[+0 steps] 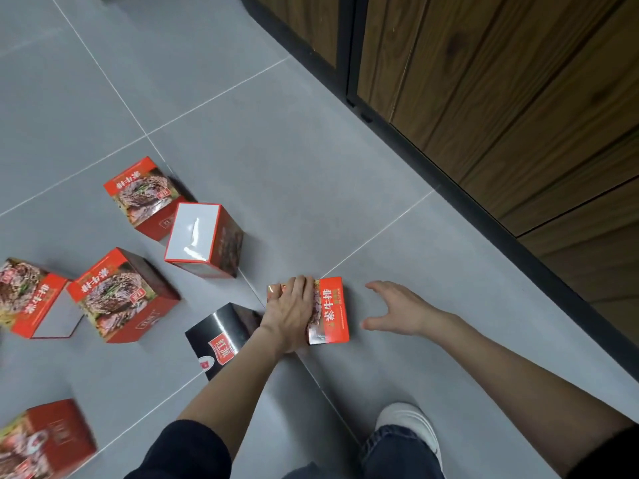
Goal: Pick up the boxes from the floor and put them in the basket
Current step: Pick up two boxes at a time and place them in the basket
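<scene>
Scattered boxes [121,295] are lying on the floor [276,150] at left. At centre, the left hand [290,312] is gripping a box [333,309] resting on the tiles, fingers wrapping its end. The right hand [397,311] is hovering just beside it, spread and empty. Gripped at one end only, the box could tip and slip free.

Glossy printed cardboard boxes [126,293] lie on smooth matt grey tiles [276,167] beside wood-grain panels [501,81].
</scene>
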